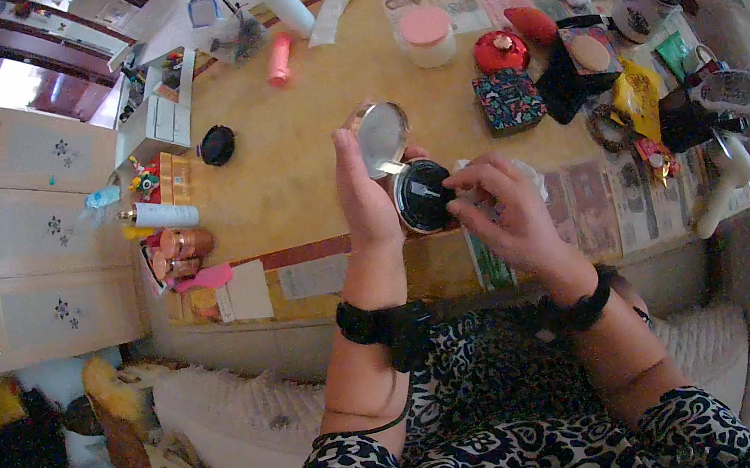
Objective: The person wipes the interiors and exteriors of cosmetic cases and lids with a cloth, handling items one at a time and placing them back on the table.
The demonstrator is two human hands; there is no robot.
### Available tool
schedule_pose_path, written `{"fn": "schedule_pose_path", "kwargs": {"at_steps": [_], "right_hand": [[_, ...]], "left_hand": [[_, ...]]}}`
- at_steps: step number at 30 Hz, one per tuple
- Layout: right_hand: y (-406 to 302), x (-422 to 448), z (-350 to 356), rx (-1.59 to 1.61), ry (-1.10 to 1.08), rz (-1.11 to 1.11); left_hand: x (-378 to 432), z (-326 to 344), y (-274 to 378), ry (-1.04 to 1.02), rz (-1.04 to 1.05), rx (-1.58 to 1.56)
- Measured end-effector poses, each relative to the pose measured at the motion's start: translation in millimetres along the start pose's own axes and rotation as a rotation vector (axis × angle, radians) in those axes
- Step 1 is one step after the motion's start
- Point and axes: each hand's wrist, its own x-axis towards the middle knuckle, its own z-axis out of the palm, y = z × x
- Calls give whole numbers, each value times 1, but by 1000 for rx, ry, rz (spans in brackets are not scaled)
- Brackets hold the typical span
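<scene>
Near the middle, an opened round compact (385, 135) with a mirrored lid lies in my left hand (367, 194), the lid raised and the thumb beside it. The compact's base holds a round black inner piece (422, 198) with a shiny top. My right hand (506, 208) is at the right edge of that base, thumb and fingertips bent towards the black piece; whether they pinch anything is unclear. Some white crumpled material (529, 175) shows behind the right fingers. Dark bands are around both wrists.
On the wooden table (284, 137) stand a pink-lidded jar (427, 35), a red round container (501, 52) and a patterned box (509, 100). A black round item (217, 146), a pink tube (280, 60) and a white bottle (165, 215) are at left. Bags and cups crowd the right.
</scene>
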Motion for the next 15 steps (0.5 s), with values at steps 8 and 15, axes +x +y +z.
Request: {"fn": "schedule_pose_path", "kwargs": {"at_steps": [8, 15], "right_hand": [[0, 0, -2, 45, -90, 68], [15, -3, -11, 894, 126, 437]], "left_hand": [[-8, 14, -7, -147, 240, 287], [-6, 12, 0, -135, -2, -91]]}}
